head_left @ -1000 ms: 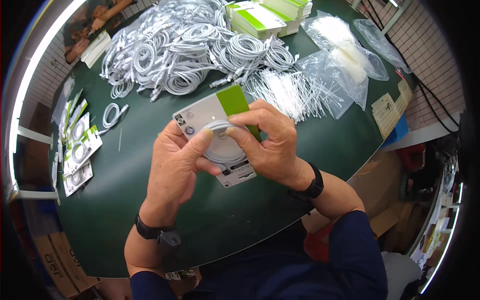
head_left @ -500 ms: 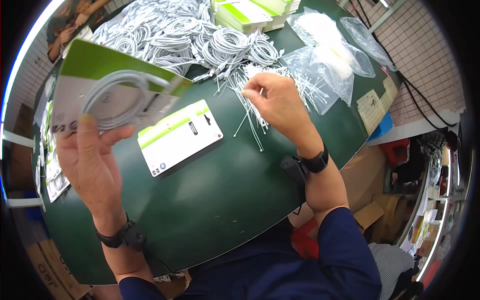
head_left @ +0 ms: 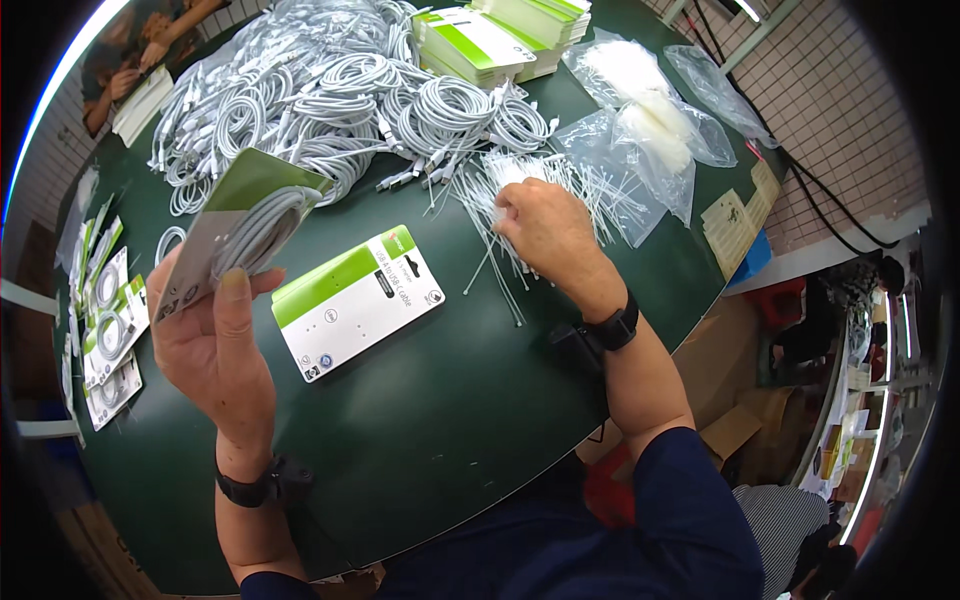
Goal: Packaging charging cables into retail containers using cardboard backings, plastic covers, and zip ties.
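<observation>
My left hand (head_left: 215, 365) is raised over the left side of the table, closed on a green-and-white packaging card (head_left: 268, 172). A coiled grey cable (head_left: 262, 232) lies against that card, with my thumb pressing on it. My right hand (head_left: 552, 228) is at the near side of a loose pile of white cable ties (head_left: 622, 190). Its fingers are curled in together, and whatever lies between them is hidden. Between my hands, another green-and-white card (head_left: 350, 325) rests flat on the dark green table (head_left: 400, 440) with no cable on it.
A large heap of coiled grey cables (head_left: 300, 90) covers the back. Beside it stand stacked cards (head_left: 470, 65). Clear plastic bags (head_left: 650, 125) lie at the back right, near paper slips (head_left: 728, 228). Carded cables (head_left: 112, 335) overlap at the left edge. Another person's hand (head_left: 125, 82) shows far left.
My left hand has moved right and down, turning the card and coil more edge-on. My right hand has shifted slightly down, its fingers now lower at the cable ties.
</observation>
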`<action>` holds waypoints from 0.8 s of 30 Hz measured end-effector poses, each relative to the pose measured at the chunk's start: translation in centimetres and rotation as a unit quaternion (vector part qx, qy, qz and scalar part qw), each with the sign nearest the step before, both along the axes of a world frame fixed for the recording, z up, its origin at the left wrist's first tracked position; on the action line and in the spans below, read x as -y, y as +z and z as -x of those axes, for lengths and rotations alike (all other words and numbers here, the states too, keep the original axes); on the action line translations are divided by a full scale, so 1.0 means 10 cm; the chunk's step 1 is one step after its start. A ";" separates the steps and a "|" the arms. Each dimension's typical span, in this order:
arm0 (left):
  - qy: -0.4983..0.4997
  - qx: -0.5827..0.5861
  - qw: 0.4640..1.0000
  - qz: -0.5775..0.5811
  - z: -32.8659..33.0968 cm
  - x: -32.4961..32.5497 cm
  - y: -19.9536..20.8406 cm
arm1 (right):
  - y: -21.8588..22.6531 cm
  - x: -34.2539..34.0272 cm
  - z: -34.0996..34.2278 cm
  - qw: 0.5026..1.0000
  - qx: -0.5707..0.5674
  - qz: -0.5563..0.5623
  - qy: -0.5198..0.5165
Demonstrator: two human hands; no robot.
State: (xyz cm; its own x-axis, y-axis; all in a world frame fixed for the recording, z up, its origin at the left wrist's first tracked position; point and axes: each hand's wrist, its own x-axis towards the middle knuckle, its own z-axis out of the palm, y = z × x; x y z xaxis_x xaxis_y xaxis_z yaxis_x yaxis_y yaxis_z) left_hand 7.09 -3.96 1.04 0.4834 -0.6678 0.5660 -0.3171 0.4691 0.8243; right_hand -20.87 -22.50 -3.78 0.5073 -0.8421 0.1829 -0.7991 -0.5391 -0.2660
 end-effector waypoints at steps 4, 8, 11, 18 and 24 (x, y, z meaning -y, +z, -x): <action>0.001 0.051 0.999 -0.013 0.04 0.01 -0.06 | 0.00 0.01 -0.02 1.000 -0.012 -0.003 -0.007; -0.010 0.049 0.998 -0.029 0.05 0.05 -0.05 | 0.06 -0.02 -0.01 0.999 0.007 0.023 -0.021; 0.001 0.178 0.984 -0.010 -0.05 0.07 -0.08 | 0.09 -0.01 0.02 0.997 0.051 0.048 -0.013; 0.001 0.234 0.972 -0.017 0.07 0.06 -0.01 | 0.22 -0.02 0.05 0.980 0.183 0.083 -0.007; 0.012 0.230 0.973 -0.019 0.20 0.08 0.02 | 0.20 0.05 0.16 0.995 0.088 -0.022 -0.036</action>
State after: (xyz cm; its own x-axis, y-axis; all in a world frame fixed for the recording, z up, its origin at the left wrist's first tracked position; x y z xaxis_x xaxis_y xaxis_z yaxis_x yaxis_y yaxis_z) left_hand 5.12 -4.72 1.20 0.2002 -0.6840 0.7015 -0.6677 0.4287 0.6086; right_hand -22.43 -23.00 -1.77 0.4078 -0.8845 0.2267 -0.7743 -0.4666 -0.4275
